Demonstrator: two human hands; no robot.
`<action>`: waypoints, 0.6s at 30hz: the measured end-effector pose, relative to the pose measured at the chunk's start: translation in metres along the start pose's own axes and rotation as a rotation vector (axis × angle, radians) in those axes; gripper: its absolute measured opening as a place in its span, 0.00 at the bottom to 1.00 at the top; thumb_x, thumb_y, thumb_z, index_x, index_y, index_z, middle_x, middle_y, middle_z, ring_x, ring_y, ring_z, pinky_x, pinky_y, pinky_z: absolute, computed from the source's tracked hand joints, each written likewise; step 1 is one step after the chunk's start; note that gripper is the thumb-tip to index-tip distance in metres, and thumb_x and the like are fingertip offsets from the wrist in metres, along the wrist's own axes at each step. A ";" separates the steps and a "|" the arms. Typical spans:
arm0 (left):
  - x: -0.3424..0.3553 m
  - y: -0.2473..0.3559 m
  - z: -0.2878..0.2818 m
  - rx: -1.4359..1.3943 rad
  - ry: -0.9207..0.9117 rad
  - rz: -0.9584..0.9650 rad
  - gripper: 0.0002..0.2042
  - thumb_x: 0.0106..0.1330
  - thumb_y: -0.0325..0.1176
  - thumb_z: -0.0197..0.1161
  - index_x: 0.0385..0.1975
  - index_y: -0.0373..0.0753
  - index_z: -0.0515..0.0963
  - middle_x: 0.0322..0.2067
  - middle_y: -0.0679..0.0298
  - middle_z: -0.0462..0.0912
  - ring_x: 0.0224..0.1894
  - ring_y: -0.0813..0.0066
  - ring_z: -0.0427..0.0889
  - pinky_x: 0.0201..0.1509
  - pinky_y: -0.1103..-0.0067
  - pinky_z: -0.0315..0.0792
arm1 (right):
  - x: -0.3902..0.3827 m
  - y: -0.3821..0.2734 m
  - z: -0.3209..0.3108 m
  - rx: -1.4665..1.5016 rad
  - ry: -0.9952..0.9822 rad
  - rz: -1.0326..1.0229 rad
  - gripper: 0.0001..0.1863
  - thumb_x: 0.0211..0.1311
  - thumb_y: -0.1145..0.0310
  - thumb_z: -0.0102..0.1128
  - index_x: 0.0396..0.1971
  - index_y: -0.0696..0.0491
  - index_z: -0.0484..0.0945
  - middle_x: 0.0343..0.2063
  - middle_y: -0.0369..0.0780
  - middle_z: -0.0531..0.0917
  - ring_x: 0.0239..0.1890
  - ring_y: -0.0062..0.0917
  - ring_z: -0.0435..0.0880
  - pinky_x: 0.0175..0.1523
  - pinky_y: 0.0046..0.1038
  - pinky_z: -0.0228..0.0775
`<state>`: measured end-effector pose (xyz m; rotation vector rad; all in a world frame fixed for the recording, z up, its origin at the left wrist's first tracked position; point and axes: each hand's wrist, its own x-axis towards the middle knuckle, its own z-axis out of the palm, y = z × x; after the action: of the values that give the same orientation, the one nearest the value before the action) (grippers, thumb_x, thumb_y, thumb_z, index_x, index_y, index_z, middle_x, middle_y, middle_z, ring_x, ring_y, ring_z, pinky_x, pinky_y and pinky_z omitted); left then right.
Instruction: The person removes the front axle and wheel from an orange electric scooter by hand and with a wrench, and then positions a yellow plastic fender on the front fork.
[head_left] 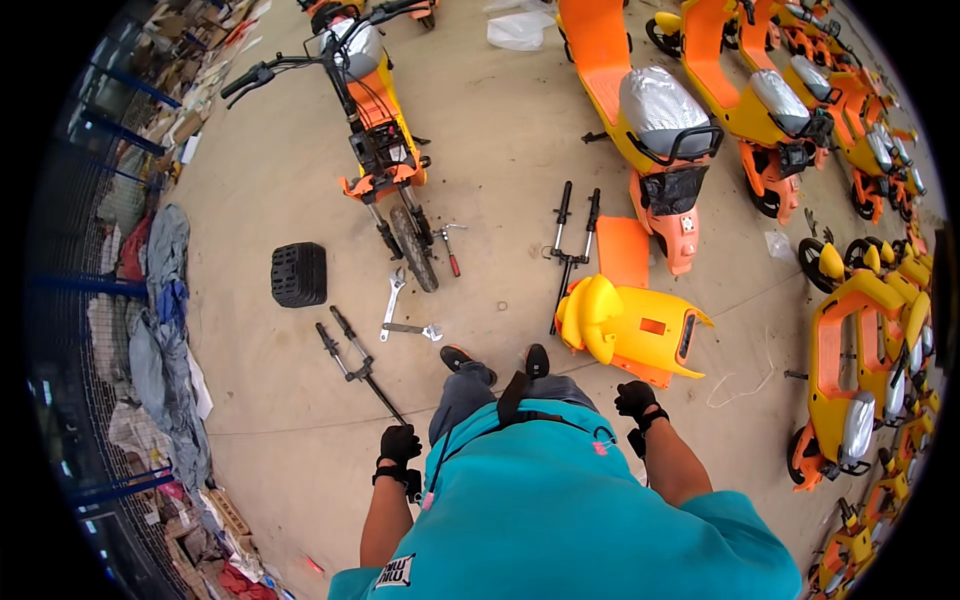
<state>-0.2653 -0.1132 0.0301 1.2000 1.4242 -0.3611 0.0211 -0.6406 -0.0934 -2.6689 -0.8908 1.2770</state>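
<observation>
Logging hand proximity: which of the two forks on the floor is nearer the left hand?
The left fork, whose stem points toward the left hand; the other fork lies farther off, beside the yellow panel.

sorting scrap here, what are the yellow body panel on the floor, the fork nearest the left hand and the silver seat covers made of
Yellow body panel: likely moulded plastic; smooth, glossy curves. Fork: probably metal; bright tubes, dark-finished stem. Silver seat covers: crinkled, reflective, perhaps foil or metallic film.
</observation>
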 end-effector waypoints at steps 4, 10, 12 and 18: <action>0.031 -0.027 -0.009 0.280 -0.063 0.277 0.10 0.63 0.33 0.55 0.24 0.34 0.75 0.21 0.53 0.80 0.19 0.58 0.82 0.21 0.66 0.75 | 0.001 0.010 0.008 0.042 0.061 -0.030 0.13 0.50 0.60 0.72 0.32 0.49 0.81 0.30 0.39 0.88 0.37 0.37 0.88 0.41 0.41 0.79; 0.042 -0.031 -0.005 0.243 -0.062 0.280 0.09 0.63 0.33 0.58 0.25 0.34 0.75 0.22 0.53 0.81 0.20 0.58 0.82 0.21 0.66 0.76 | 0.001 0.022 0.014 0.108 0.072 -0.001 0.13 0.49 0.59 0.72 0.31 0.49 0.82 0.28 0.40 0.88 0.37 0.38 0.87 0.40 0.42 0.79; 0.042 -0.029 -0.005 0.318 -0.065 0.321 0.08 0.62 0.32 0.59 0.25 0.35 0.75 0.22 0.53 0.81 0.21 0.58 0.83 0.22 0.66 0.76 | -0.003 0.022 0.013 0.056 0.081 -0.016 0.13 0.49 0.58 0.72 0.31 0.49 0.82 0.28 0.40 0.88 0.37 0.38 0.87 0.40 0.41 0.79; 0.026 0.001 -0.002 0.740 -0.092 0.451 0.08 0.57 0.32 0.67 0.24 0.38 0.74 0.26 0.58 0.84 0.26 0.60 0.84 0.25 0.66 0.77 | -0.013 0.014 0.017 0.582 0.138 0.093 0.17 0.68 0.57 0.54 0.26 0.55 0.81 0.23 0.41 0.87 0.24 0.32 0.87 0.31 0.35 0.80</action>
<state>-0.2602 -0.0995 0.0086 2.0222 0.9068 -0.6425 0.0093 -0.6623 -0.0993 -2.3094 -0.3111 1.1284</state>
